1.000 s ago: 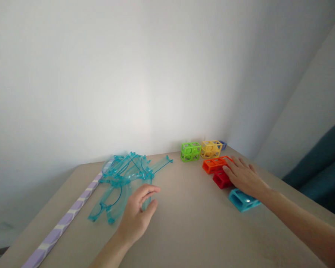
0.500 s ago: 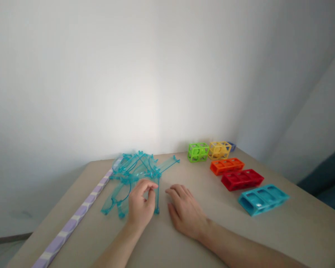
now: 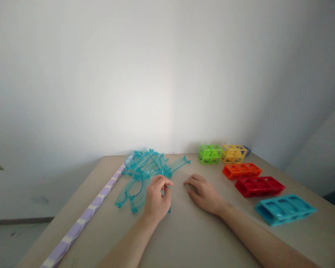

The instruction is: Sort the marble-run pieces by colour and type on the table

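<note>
- Beige surface (image 3: 195,242) under both hands, carrying all the items below.
- Purple strip with white bands (image 3: 87,214), long and narrow: runs obliquely from the near edge, left of both hands, to the teal pile.
- Light-blue plastic block with three openings along its top (image 3: 284,209): right of the right hand, nearest of the coloured blocks; outline slightly blurred.
- Left hand (image 3: 158,197): fingers curled, thumb close to index finger, over the near right part of the teal pile. Cannot tell whether a piece is gripped.
- Right hand (image 3: 202,193): palm down, fingers loosely bent, released; near the left hand, not touching it.
- Red plastic hollow block (image 3: 259,186): right of the right hand, beyond the light-blue one.
- Teal translucent plastic pieces (image 3: 149,169): heaped beyond and left of the left hand, flat parts and curved ones overlapping. One slants out right, ahead of the gap between the hands.
- Orange plastic hollow block (image 3: 242,171): beyond the right hand, to its right.
- Green open-frame plastic block (image 3: 210,154): ahead of the right hand. Yellow open-frame block (image 3: 233,154) just beside it, rightward; blue block (image 3: 247,150) partly hidden behind the yellow.
- Pale wall (image 3: 145,74) beyond everything.
</note>
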Demonstrator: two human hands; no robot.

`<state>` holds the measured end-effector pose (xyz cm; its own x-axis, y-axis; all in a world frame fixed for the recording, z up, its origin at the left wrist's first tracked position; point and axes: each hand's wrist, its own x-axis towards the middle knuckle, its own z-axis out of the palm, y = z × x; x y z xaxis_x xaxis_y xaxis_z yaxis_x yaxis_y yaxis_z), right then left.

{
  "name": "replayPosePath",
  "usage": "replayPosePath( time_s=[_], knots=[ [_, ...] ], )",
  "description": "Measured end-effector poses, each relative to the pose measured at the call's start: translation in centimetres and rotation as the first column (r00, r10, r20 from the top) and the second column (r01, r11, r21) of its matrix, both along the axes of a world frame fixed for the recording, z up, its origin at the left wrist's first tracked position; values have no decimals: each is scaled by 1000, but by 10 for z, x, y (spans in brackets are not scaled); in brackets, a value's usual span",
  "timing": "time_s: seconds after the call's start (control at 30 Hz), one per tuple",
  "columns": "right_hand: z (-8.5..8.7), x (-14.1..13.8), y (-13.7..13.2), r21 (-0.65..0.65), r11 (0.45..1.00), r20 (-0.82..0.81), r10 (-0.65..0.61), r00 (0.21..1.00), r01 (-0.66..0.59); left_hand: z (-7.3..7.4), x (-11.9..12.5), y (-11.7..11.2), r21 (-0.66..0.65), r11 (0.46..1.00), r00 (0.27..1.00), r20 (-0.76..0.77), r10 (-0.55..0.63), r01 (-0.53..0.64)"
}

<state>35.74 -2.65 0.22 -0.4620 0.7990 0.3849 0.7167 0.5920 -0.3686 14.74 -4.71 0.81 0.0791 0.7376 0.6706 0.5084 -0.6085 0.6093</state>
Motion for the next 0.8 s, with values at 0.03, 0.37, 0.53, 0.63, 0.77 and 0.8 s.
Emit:
replayPosePath(
  time_s=[0.03, 0.37, 0.53, 0.63, 0.77, 0.8],
  knots=[
    [0, 4, 3, 1, 1000, 2, -22, 1000, 22, 0, 0, 0, -7, 1000, 1000, -3, 4, -4],
    [-2, -10, 19, 29, 992, 2, -124, 992, 124, 4, 7, -18, -188, 960, 976, -96, 194, -209],
    [-2, -13, 21, 10, 989, 39, -146, 989, 145, -5, 10, -17, -231, 936, 962, -126, 243, -267],
    [-4, -13, 17, 24, 991, 64, -132, 989, 131, -11, 10, -15, -256, 924, 955, -165, 248, -284],
    [-5, -10, 13, 23, 993, 80, -113, 990, 112, -10, 7, -12, -298, 911, 952, -199, 234, -286],
    [-5, -9, 12, 22, 994, 76, -107, 991, 106, -9, 6, -11, -321, 906, 957, -176, 229, -276]
  ],
)
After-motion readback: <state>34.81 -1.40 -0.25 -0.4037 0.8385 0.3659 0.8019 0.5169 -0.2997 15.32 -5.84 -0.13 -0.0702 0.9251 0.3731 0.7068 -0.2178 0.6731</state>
